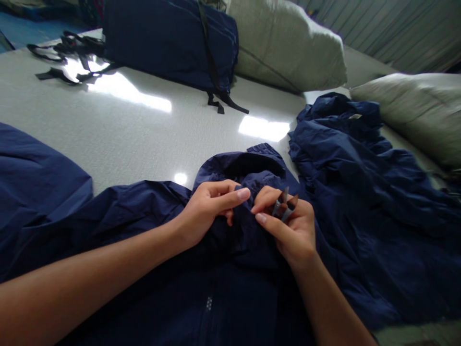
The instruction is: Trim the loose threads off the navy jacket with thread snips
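Note:
A navy nylon jacket (230, 283) lies spread under my arms, with its hood (245, 166) bunched at the far end. My left hand (211, 211) grips the fabric at the collar, fingers curled and thumb reaching across. My right hand (290, 228) sits just beside it, holding small dark thread snips (283, 205) against the palm with their tips pointing up and away. Its fingertips come close to the collar fabric. The snips' blades are partly hidden by my fingers.
The jacket lies on a pale grey table (126, 144) with bright patches of light. Crumpled navy fabric (360, 202) lies to the right and more (36, 192) to the left. At the back are a navy bundle with black straps (169, 43) and pale sacks (288, 45).

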{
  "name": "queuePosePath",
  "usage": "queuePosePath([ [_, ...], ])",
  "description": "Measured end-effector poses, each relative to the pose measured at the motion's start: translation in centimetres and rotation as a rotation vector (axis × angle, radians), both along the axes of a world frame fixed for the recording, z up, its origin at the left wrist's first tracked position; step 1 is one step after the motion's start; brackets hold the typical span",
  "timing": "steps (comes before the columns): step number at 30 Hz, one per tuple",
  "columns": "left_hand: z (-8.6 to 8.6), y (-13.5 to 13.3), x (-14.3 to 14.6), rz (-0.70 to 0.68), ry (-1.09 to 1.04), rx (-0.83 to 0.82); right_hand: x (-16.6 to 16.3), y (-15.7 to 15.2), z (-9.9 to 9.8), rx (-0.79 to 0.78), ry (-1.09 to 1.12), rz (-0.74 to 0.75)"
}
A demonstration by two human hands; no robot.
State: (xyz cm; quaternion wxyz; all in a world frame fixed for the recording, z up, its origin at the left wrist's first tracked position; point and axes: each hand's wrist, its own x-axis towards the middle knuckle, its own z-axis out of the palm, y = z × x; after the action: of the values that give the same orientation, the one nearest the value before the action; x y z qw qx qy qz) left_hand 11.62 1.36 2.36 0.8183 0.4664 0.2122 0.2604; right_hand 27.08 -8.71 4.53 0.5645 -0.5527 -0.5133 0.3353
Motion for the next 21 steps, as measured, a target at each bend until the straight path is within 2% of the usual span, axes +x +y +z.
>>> queuePosePath([
  [4,0.2,0.0,0.5,0.071,0.092,-0.1,0.1,-0.2,0.0,-0.008,-0.033,0.105],
  [6,0.3,0.0,0.6,0.039,0.126,-0.086,0.1,-0.3,-0.1,0.025,-0.035,0.096],
  [8,0.3,0.0,0.5,-0.007,0.145,-0.051,0.0,-0.2,-0.4,0.091,-0.022,0.003],
  [11,0.1,-0.2,0.5,0.004,0.116,-0.014,-0.1,0.2,-0.8,0.127,0.003,-0.234],
  [15,-0.1,-0.6,0.6,0.049,0.089,0.077,-0.1,1.0,-1.1,0.001,-0.032,-0.5],
  [19,-0.2,-1.0,0.5,0.055,0.102,0.211,0.1,1.3,-1.0,-0.129,-0.047,-0.574],
  [21,-0.2,-1.2,0.4,0.076,0.094,0.279,0.2,1.3,-0.8,-0.166,0.012,-0.538],
])
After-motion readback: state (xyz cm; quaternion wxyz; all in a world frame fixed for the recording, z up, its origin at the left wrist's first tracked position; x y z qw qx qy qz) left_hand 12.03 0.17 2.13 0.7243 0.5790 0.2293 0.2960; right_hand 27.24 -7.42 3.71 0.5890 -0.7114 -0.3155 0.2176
